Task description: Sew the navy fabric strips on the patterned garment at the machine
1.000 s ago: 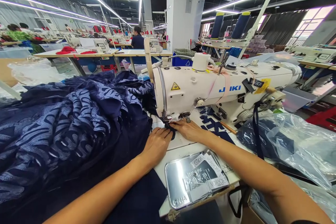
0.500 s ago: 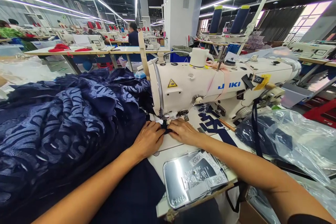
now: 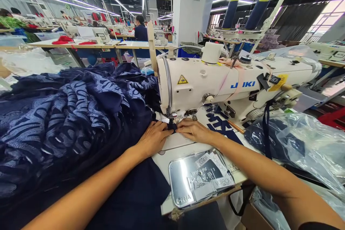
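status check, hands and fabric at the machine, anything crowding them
Left hand and right hand on small navy fabric piece, at needle end of sewing machine. Patterned navy heap close at left; metal tray nearer the wearer.

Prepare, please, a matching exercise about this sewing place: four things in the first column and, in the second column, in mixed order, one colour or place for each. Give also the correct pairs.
Column 1
1. Two thread cones
2. Metal tray
3. Nearest sewing machine
4. Left hand and right hand

Column 2
A. Silver, with paper labels on it
B. At the small dark cloth
C. Dark blue, with yellow tops
D. White, with blue lettering

Pairs: 1-C, 2-A, 3-D, 4-B
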The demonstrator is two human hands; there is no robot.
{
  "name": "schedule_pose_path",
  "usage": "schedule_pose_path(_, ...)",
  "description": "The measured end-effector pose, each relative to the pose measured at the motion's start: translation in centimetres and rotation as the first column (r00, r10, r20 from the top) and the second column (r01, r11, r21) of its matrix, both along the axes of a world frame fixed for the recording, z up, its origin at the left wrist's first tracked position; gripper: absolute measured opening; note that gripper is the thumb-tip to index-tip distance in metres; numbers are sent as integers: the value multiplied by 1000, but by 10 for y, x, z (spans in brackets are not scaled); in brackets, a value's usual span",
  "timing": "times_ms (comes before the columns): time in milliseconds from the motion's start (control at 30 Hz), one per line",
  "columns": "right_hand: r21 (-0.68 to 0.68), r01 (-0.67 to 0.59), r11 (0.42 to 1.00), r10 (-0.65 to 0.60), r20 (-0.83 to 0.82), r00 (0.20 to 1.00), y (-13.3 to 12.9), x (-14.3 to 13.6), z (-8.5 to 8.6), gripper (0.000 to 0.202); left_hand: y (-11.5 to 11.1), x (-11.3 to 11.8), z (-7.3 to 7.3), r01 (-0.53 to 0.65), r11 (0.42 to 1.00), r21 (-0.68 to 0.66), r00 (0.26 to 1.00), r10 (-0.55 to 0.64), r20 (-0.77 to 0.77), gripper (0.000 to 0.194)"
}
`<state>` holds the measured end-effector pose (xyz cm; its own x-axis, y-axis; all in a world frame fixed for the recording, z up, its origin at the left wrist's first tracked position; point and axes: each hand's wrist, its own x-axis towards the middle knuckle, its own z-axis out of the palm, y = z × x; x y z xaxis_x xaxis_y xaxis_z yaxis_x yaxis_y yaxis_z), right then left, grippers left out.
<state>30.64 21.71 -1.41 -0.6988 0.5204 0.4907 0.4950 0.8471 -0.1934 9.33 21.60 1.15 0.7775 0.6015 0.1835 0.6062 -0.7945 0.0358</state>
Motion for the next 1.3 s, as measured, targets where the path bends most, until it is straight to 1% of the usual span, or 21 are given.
schedule_pose_path(100,94,1,996,-11,105,994,-3,-1,3,25,-3,-1,-1,6,999,48,1000,-5,-28,39)
schedule_pose_path(200,149,26,988,-48,143,989,-6,-3,3,26,-7,-3,-4,13,996,92,998,-6,-70,40)
schedule_pose_path(333,105,18,994,-29,105,994,-6,-4,1,24,-9,-6,-6,23,995,96,993,-11,-114,44)
schedule_pose_path(433,68,14,998,-20,81,997,-6,-4,-1,23,-9,-8,-5,27,996,83,991,-16,-132,49)
schedule_pose_path(700,111,38,993,-50,106,993,-6,-6,-1,25,-4,-9,2,39,995,97,985,-22,-170,45)
schedule_pose_path(900,107,54,993,-68,125,990,-8,-9,1,25,-3,-8,5,39,996,79,986,-26,-165,43)
schedule_pose_path(1067,91,86,992,-100,163,982,-7,-12,2,22,1,-7,7,44,997,62,990,-35,-134,45)
schedule_pose_path(1200,104,108,989,-123,150,981,-4,-13,0,22,7,-7,6,44,997,68,994,-37,-103,46)
schedule_pose_path(1300,110,127,986,-141,129,982,-3,-12,-1,26,13,-8,5,40,999,33,997,-38,-61,45)
